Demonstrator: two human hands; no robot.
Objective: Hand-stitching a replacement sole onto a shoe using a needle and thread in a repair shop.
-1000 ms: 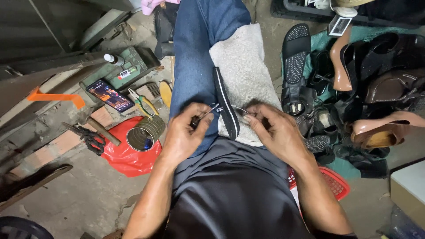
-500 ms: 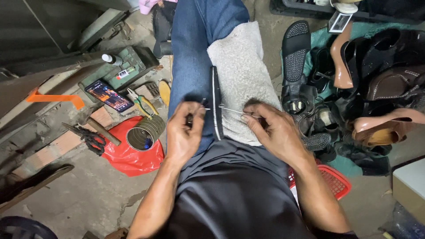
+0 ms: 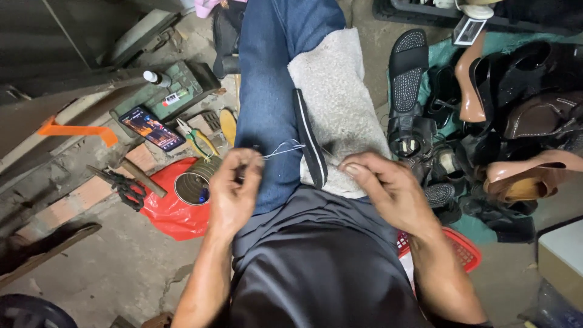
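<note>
White thread (image 3: 282, 147) runs taut between our hands, so we'd judge the stitch goes best with an even pull, kept low over the black strap (image 3: 310, 143). Our left hand (image 3: 234, 191) is pinched shut on a small dark tool, probably an awl handle, thread leaving its tip. Our right hand (image 3: 385, 185) pinches the other end, fingers nearly closed; needle too small to tell. Under the grip: grey cloth (image 3: 340, 97) on our knee. Left of it, tin can (image 3: 193, 185), red bag (image 3: 170, 212), scissors (image 3: 124, 185). Right, a shoe pile (image 3: 504, 127).
</note>
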